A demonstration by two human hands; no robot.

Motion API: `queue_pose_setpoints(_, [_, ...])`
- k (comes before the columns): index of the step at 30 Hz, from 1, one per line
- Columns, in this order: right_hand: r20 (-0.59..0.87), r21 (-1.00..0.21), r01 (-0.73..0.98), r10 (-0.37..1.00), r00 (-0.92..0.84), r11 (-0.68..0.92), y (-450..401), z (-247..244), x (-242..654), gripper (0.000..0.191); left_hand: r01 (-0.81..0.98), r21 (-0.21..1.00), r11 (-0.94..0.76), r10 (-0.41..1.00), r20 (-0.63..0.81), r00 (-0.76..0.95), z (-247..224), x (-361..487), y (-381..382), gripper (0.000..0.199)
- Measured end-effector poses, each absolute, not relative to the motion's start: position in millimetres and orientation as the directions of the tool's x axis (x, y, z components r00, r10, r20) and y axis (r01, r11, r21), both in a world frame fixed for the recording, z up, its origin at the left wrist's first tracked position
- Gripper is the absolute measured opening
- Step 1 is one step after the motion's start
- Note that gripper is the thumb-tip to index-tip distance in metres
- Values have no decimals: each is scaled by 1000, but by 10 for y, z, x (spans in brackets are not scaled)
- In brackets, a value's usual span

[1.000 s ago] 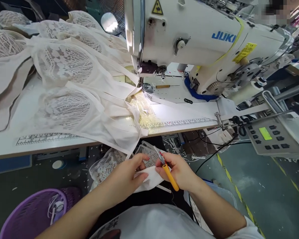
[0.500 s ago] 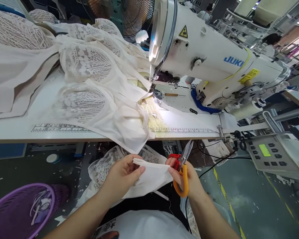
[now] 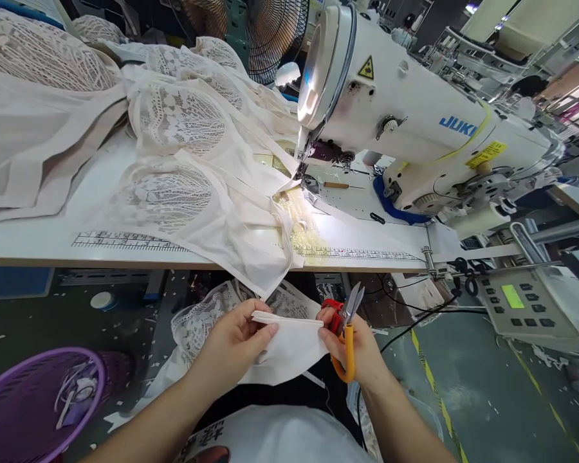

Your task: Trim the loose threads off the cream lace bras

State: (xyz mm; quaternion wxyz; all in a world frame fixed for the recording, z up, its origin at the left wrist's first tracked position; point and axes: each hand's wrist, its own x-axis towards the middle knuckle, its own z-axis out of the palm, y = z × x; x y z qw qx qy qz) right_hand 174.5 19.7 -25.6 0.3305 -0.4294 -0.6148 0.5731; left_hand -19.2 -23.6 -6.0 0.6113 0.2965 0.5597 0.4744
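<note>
A white lace bra (image 3: 289, 357) lies over my lap, its band edge stretched between my hands below the table edge. My left hand (image 3: 238, 341) pinches the left end of that edge between thumb and fingers. At the other end, my right hand (image 3: 352, 344) pinches the fabric with thumb and forefinger. Scissors (image 3: 348, 350) with a red and an orange handle hang in the same right hand, blades pointing up and away from the cloth. More white lace bras (image 3: 174, 193) lie joined in a heap on the table, one reaching down over its edge.
A white sewing machine (image 3: 415, 116) stands on the table (image 3: 38, 241), with an awl (image 3: 336, 185) by its base. Behind the heap is a fan (image 3: 275, 38). A purple basket (image 3: 99, 386) with scraps is at lower left, a control panel (image 3: 525, 296) at right.
My right hand has shifted slightly left with the scissors, and the fabric edge between my hands now lies flatter. The camera view has turned a little.
</note>
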Motion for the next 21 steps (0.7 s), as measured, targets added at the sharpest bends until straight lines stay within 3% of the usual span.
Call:
queue_pose_setpoints(4, [-62, -989, 148, 911, -407, -1, 197, -245, 1735, 10, -203, 906, 371, 909, -399, -120, -47, -213, -258, 18])
queue_pose_setpoints(11, [-81, -993, 112, 894, -442, -34, 209, -188, 1640, 13, -158, 936, 313, 932, -335, -138, -115, -296, -318, 9])
queue_pose_setpoints(21, [-104, -994, 81, 903, -416, -77, 209, -170, 1573, 12, -57, 916, 398, 893, -400, -204, 11, -319, -335, 28])
